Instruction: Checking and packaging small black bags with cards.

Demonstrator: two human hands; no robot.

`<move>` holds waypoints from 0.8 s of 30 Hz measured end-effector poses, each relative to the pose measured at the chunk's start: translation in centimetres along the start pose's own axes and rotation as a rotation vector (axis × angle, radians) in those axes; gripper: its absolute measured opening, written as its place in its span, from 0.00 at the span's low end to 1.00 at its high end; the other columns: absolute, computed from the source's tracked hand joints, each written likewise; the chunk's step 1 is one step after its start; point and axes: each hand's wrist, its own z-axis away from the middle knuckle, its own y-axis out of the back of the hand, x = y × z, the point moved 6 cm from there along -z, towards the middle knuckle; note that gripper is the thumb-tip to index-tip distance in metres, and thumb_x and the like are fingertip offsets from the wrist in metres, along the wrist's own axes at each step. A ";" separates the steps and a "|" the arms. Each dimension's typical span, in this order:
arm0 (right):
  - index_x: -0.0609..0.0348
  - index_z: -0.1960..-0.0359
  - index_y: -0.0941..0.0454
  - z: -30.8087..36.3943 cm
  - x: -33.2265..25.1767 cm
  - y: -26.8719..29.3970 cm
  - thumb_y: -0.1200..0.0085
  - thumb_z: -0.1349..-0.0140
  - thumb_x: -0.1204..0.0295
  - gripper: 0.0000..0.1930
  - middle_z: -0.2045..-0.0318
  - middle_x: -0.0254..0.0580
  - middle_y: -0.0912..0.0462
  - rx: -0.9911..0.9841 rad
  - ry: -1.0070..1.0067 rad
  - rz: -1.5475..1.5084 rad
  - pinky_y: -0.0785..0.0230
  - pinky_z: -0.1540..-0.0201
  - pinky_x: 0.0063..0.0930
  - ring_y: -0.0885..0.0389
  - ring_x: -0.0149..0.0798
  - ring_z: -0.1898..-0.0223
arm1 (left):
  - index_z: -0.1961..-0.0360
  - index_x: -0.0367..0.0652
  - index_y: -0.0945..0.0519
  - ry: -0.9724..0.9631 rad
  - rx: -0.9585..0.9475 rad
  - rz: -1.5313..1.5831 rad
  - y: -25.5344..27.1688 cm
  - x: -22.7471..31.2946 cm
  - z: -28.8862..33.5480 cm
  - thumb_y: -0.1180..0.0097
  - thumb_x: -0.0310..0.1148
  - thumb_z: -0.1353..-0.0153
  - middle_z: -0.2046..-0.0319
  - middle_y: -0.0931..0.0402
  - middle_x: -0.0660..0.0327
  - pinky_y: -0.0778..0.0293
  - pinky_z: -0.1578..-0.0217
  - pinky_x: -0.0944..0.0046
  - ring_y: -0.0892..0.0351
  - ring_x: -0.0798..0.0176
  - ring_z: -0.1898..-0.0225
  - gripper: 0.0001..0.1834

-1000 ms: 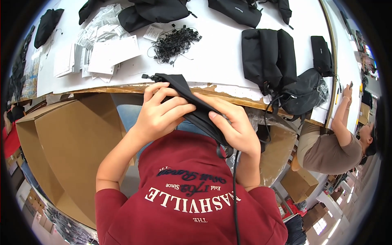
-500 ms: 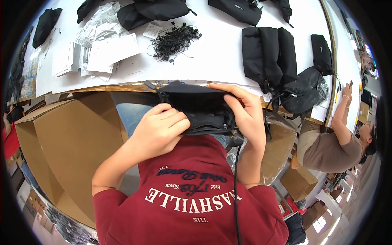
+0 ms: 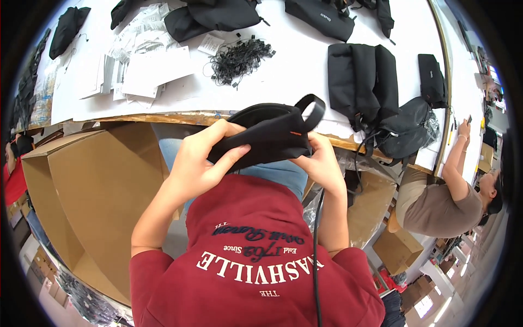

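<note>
Black pouch (image 3: 267,136), half a second ago flat against the lap, now tilted with strap loop (image 3: 311,106) upward; left hand (image 3: 199,161) and right hand (image 3: 321,163) both clasp it, suggesting inspection.

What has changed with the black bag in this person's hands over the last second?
The black bag has been turned in both hands: its strap loop now sticks up toward the table. The left hand moved back under its left end; the right hand still grips the right end. Bags and papers on the table stayed put.
</note>
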 end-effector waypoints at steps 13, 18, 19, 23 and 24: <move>0.57 0.66 0.26 2.1 1.1 11.6 0.38 0.40 0.72 0.07 0.70 0.36 0.19 0.453 0.265 -0.631 0.27 0.68 0.21 0.22 0.29 0.72 | 0.57 0.40 0.23 0.258 -0.334 0.006 -1.3 -3.7 0.2 0.41 0.32 0.41 0.67 0.20 0.50 0.27 0.66 0.60 0.20 0.47 0.68 0.13; 0.53 0.73 0.30 1.5 2.4 12.7 0.39 0.39 0.71 0.10 0.73 0.30 0.23 0.563 0.315 -0.787 0.28 0.63 0.21 0.24 0.25 0.71 | 0.54 0.43 0.20 0.315 -0.867 0.150 -4.6 -3.4 2.0 0.44 0.39 0.38 0.68 0.19 0.51 0.28 0.66 0.59 0.20 0.50 0.68 0.15; 0.54 0.62 0.24 1.3 3.8 12.8 0.39 0.40 0.68 0.08 0.65 0.36 0.18 0.548 0.375 -0.921 0.23 0.60 0.24 0.18 0.32 0.62 | 0.54 0.45 0.20 0.238 -0.867 0.157 -4.9 -3.1 2.3 0.46 0.40 0.37 0.70 0.19 0.51 0.28 0.68 0.59 0.21 0.51 0.71 0.15; 0.55 0.68 0.21 -0.6 3.4 6.9 0.36 0.44 0.61 0.12 0.73 0.33 0.25 0.434 0.051 -1.606 0.30 0.58 0.28 0.28 0.33 0.68 | 0.55 0.46 0.21 0.199 -0.965 0.111 -5.9 -2.9 2.1 0.48 0.40 0.36 0.77 0.22 0.52 0.31 0.72 0.56 0.23 0.51 0.76 0.13; 0.55 0.69 0.21 -1.0 2.5 5.2 0.35 0.45 0.59 0.14 0.75 0.32 0.27 0.313 0.075 -1.666 0.32 0.57 0.29 0.30 0.33 0.69 | 0.55 0.46 0.21 0.201 -0.965 0.112 -6.1 -2.8 1.9 0.48 0.40 0.36 0.77 0.22 0.52 0.31 0.72 0.56 0.23 0.51 0.76 0.13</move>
